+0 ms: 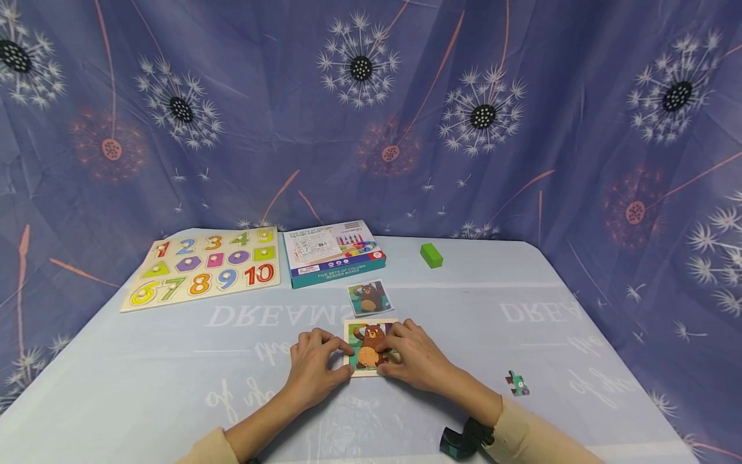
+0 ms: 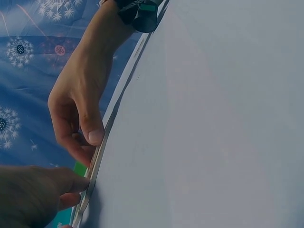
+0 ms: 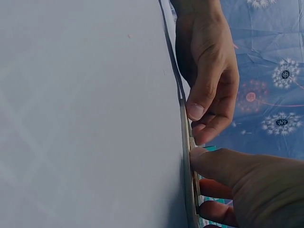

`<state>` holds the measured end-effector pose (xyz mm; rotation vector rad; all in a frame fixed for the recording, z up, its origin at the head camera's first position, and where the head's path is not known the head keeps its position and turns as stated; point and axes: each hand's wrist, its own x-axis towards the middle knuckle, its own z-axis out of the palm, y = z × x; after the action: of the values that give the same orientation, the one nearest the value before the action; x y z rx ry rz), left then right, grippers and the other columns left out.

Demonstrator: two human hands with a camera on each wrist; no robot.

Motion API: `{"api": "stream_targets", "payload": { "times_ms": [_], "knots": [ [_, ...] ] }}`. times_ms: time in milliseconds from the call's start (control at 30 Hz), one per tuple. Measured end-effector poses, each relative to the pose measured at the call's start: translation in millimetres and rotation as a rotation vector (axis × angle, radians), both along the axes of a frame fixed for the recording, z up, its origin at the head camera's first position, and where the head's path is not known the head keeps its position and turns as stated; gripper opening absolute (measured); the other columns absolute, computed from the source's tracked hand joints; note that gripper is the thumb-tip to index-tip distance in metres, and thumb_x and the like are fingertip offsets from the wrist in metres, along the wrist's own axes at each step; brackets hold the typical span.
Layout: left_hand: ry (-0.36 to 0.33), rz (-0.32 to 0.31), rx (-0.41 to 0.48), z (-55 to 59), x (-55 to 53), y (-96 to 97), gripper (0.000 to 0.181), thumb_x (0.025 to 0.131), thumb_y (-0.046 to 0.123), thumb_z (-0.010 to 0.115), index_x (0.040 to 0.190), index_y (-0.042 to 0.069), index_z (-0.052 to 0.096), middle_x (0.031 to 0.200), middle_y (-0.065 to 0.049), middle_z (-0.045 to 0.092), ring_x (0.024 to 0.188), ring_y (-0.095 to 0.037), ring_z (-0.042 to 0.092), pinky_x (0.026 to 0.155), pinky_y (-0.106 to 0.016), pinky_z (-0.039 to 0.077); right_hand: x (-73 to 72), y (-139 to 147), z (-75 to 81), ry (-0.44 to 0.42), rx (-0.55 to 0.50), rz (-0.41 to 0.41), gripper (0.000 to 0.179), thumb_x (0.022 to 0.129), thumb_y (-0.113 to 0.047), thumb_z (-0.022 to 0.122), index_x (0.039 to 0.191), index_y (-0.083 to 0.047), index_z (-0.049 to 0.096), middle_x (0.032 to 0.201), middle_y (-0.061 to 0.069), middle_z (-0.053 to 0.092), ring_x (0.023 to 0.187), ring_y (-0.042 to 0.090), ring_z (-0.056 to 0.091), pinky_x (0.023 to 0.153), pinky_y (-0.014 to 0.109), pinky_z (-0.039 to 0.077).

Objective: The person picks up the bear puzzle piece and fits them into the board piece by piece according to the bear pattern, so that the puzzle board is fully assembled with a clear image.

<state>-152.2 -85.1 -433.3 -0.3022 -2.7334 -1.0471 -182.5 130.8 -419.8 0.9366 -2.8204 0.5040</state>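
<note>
A small square wooden puzzle board [image 1: 346, 335] with a brown bear picture lies flat in front of me. My left hand [image 1: 315, 364] holds its left edge, with index fingertip and thumb at the rim. My right hand [image 1: 420, 357] lies over the board's right part and hides that side of the picture. In the right wrist view, the thumb and fingers of this hand [image 3: 256, 185] grip a thin puzzle piece [image 3: 195, 190] at the board's surface. Just behind the board is a bear picture card [image 1: 370, 298]. A loose teal puzzle piece [image 1: 518, 384] lies to the right.
A wooden number board [image 1: 199, 261] lies at the back left, beside a flat teal-sided box [image 1: 336, 254]. A green block [image 1: 431, 255] sits at the back right. A dark device [image 1: 464, 441] is on my right wrist. A dandelion-patterned curtain hangs behind the table [image 1: 116, 380].
</note>
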Motion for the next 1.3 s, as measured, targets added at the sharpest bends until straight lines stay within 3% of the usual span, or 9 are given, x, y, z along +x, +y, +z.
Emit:
{"api": "stream_targets", "payload": {
  "times_ms": [367,833,1300],
  "knots": [
    [0.024,-0.046,0.018,1.3,-3.7,11.8,0.017,0.069,0.024,0.077,0.083,0.025,0.069,0.098,-0.002,0.050,0.099,-0.022,0.037,0.089,-0.050,0.025,-0.1,0.6,-0.9,0.038,-0.021,0.023,0.028,0.073,-0.038,0.078,0.095,-0.023,0.072,0.088,-0.008,0.055,0.080,0.005,0.036,0.070,0.022,0.031],
    [0.037,-0.054,0.018,-1.3,-5.7,20.7,0.017,0.068,0.027,0.078,0.083,0.026,0.070,0.096,0.000,0.050,0.097,-0.019,0.037,0.086,-0.047,0.025,-0.1,0.3,0.8,-0.001,-0.012,0.005,0.028,0.074,-0.040,0.076,0.096,-0.024,0.072,0.089,-0.009,0.055,0.081,0.006,0.037,0.071,0.022,0.032],
    [0.031,-0.050,0.007,-1.7,-5.6,21.9,0.016,0.069,0.026,0.078,0.082,0.024,0.070,0.098,-0.001,0.049,0.098,-0.022,0.036,0.086,-0.047,0.024,0.2,0.7,-1.0,0.018,-0.019,0.011,0.027,0.073,-0.037,0.078,0.095,-0.023,0.072,0.087,-0.008,0.055,0.079,0.006,0.036,0.069,0.022,0.031]
  ]
}}
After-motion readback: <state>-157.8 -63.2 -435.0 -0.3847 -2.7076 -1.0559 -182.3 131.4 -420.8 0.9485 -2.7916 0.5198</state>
